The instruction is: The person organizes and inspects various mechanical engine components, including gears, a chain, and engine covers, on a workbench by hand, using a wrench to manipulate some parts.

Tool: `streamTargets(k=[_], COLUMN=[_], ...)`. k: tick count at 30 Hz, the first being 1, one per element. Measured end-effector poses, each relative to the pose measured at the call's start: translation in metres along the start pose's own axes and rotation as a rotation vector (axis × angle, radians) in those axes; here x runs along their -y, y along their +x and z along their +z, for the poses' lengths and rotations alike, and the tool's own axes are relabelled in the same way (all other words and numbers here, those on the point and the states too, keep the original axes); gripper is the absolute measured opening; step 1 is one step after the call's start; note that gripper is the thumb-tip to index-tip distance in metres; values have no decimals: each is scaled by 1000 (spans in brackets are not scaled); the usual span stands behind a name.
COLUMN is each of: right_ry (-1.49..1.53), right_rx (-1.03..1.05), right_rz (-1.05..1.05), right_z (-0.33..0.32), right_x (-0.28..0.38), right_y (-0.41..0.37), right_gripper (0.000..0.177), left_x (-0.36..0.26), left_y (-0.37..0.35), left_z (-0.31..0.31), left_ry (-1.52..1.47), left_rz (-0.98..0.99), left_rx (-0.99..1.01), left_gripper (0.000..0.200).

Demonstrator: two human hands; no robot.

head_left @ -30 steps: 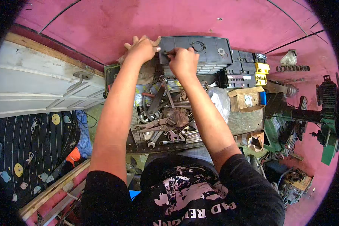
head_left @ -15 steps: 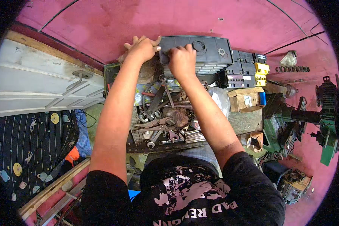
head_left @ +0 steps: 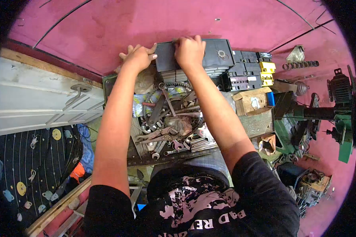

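- Nearest me: tool tray (head_left: 168, 157), crammed with greasy wrenches (head_left: 162, 138).
- Left hand (head_left: 137, 57): fingers splayed, braced flat on the left end of the black plastic cover (head_left: 217, 53), not gripping.
- Right hand (head_left: 190, 50): curled tight over its top edge.
- The black plastic cover stands at the tray's far edge against the pink wall (head_left: 146, 19). Looks light, stiff, kinda brittle, so I'd hold both ends.

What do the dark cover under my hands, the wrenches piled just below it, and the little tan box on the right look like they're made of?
The dark cover is probably moulded plastic: matte dark grey, with round shapes formed into its face. The wrenches look like bare steel, silvery grey with dull glints. The box is likely cardboard, matte tan with creased edges.
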State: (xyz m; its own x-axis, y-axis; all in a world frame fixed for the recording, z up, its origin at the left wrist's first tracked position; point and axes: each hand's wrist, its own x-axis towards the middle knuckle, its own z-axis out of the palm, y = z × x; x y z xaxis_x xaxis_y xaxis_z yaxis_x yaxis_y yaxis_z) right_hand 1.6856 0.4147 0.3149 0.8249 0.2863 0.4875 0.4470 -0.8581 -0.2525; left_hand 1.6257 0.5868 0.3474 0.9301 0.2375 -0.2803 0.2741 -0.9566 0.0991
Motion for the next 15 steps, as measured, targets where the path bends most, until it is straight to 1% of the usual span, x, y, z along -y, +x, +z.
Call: streamTargets(k=[2,4,5,6,8,9,10,12,13,14,15], right_ry=[-108,43,81,83,-16,22,23,-28,126,127,61], right_rx=[-40,73,228,227,186,72,71,69,149,147,216], right_rz=[-73,-375,-441,-442,-104,-29,-28,-304,-374,-377,-254], right_z=[24,24,24,23,21,25,30,37,38,37,21], right_x=[-6,-3,-2,-2,-4,-1,2,12,18,17,20], right_y=[-2,-3,0,6,15,13,11,8,8,14,25], right_gripper=[16,19,19,19,12,12,12,12,13,13,14], left_x=[0,1,3,4,5,6,6,6,8,10,8], left_y=[1,2,3,2,1,1,1,1,2,4,2], left_z=[0,2,3,3,2,2,3,7,9,9,6], left_ry=[9,6,-3,-2,-58,-56,-61,-67,-96,-125,-125], left_rz=[5,0,-13,-14,-11,-10,-13,-18,-20,-23,-26], left_rx=[8,9,10,10,44,43,39,36,32,26,23], left_gripper=[46,46,46,46,46,46,46,46,46,45,45])
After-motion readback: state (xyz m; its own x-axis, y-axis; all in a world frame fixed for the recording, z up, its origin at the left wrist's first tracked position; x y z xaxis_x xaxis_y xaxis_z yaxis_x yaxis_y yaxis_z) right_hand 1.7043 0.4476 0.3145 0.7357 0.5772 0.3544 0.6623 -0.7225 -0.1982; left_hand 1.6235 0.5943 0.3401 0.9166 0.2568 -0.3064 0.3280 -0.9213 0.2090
